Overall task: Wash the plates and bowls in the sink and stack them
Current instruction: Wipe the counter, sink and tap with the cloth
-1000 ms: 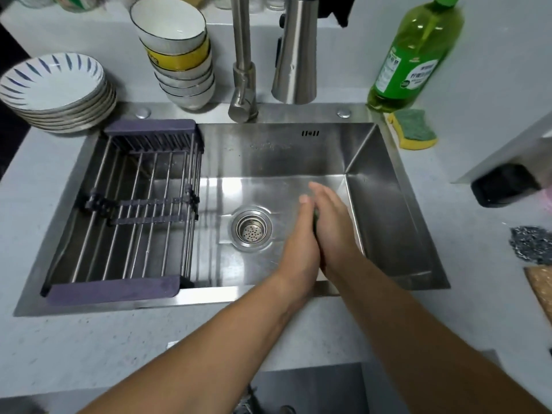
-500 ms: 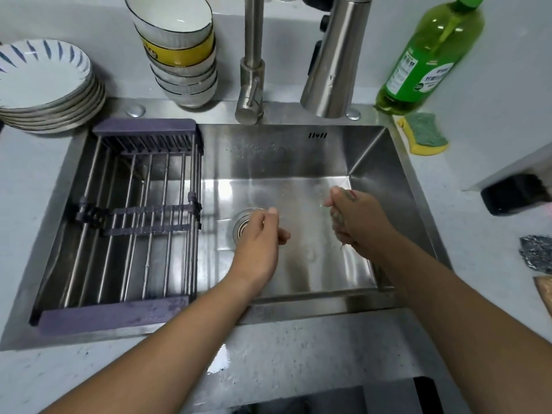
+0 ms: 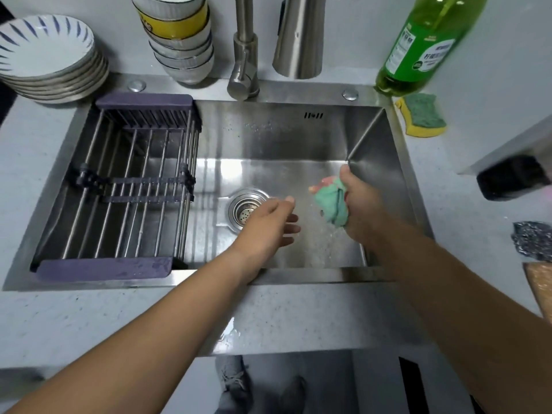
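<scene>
Pale speckled countertop [image 3: 89, 318] surrounds a stainless steel sink [image 3: 268, 135] set into it. A wire drying rack [image 3: 134, 186] with purple end rails fills the left part of the basin, and nothing lies on it. At the back left of the counter sits a stack of plates [image 3: 44, 55], white with blue strokes on the rim. Just right of them, behind the sink's back edge, stands a stack of bowls [image 3: 179, 40], one of them with a yellow band. A green bottle [image 3: 424, 46] of dish liquid stands at the sink's back right corner, and the steel faucet [image 3: 243, 73] rises between the bowls and the bottle.

Both forearms reach in over the front edge. The left hand [image 3: 265, 225] hovers above the basin floor with its fingers loosely extended, holding nothing. The right hand [image 3: 361, 204] is curled tight around a bunched green cloth [image 3: 331, 204] with a patch of pink at its top. The two hands are near each other but apart. A yellow and green sponge [image 3: 422, 115] lies on the counter beside the bottle. The round drain strainer [image 3: 246, 209] sits just left of the left hand's fingers.
</scene>
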The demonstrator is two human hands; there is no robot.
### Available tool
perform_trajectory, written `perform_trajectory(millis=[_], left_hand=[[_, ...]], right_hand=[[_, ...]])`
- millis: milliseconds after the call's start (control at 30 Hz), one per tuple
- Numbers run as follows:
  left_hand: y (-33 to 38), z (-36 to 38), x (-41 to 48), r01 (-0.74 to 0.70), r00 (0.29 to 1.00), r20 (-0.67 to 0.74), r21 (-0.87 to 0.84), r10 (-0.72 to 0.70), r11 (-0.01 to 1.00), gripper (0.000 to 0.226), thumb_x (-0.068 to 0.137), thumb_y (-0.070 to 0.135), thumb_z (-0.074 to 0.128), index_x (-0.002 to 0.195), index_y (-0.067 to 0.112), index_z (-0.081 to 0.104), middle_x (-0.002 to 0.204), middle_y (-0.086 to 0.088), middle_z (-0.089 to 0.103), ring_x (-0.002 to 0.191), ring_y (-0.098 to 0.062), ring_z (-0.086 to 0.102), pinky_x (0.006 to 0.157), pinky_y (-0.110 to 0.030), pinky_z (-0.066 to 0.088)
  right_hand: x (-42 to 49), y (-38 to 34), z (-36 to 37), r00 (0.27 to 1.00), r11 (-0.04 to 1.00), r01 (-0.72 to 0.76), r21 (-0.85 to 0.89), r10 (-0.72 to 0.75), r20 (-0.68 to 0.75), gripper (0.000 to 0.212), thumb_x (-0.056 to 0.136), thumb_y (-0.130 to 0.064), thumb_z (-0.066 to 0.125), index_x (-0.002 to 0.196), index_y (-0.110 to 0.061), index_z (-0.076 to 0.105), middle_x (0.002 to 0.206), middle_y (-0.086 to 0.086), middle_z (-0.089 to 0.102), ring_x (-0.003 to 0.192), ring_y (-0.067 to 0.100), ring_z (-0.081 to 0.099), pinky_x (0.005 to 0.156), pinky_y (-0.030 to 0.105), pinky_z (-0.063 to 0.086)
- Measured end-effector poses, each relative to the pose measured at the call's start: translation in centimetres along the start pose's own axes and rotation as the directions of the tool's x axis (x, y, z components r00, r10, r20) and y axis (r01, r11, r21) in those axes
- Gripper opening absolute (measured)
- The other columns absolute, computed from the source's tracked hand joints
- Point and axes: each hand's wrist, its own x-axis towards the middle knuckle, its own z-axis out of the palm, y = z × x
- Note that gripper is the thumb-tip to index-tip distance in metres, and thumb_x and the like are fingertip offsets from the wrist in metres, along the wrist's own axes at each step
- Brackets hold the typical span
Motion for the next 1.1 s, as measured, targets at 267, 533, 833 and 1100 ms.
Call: perform_trajectory(millis=[267,533,833,1100], left_hand=[[-0.6,2.5,-2.1,0.072,0.99,0.128,-0.134,-0.055,0.988,0.012,0.098,0.027,0.066,0.096,0.016,0.07,0.075,0.005,0.069,0.079,-0.013,0.061,0.081,-0.032,0.058],[-1.5,0.8,-4.3,0.055,0.981,0.194,-0.184,-0.018,0.981,0.011,0.098,0.011,0.062,0.092,0.02,0.067,0.093,0.0,0.074,0.091,-0.013,0.071,0.083,-0.026,0.057],[-1.9,-3.8,-6.5,-0.173,0.968,-0.182,0.02,0.174,0.985,0.012,0.101,0.014,0.059,0.092,0.018,0.064,0.092,-0.005,0.074,0.088,-0.019,0.071,0.083,-0.032,0.054],[-4.7,-12.6,-8.7,-0.335,0.875,-0.284,0.23,0.392,0.914,0.021,0.103,0.031,0.055,0.095,0.016,0.067,0.09,-0.002,0.072,0.084,-0.014,0.065,0.083,-0.04,0.051]], right_hand=[[-4.9,0.9,-1.7,0.977,0.978,0.157,-0.138,-0.133,0.169,0.036,0.103,-0.047,0.045,0.107,-0.025,0.072,0.106,0.006,0.076,0.101,0.026,0.073,0.098,0.052,0.054],[-9.2,1.3,-4.5,0.94,0.956,0.183,-0.229,-0.102,0.324,0.026,0.1,-0.036,0.058,0.11,-0.014,0.069,0.096,0.013,0.077,0.082,0.029,0.075,0.063,0.042,0.062],[-10.6,4.9,-0.6,0.851,0.693,0.51,-0.509,-0.494,0.18,0.024,0.098,-0.032,0.058,0.109,-0.022,0.078,0.095,-0.002,0.076,0.087,0.018,0.068,0.078,0.032,0.055],[-17.0,16.0,4.9,0.672,-0.003,0.585,-0.811,-0.559,0.487,0.056,0.097,-0.051,0.037,0.148,-0.029,0.044,0.155,-0.001,0.043,0.141,0.023,0.034,0.114,0.044,0.027]])
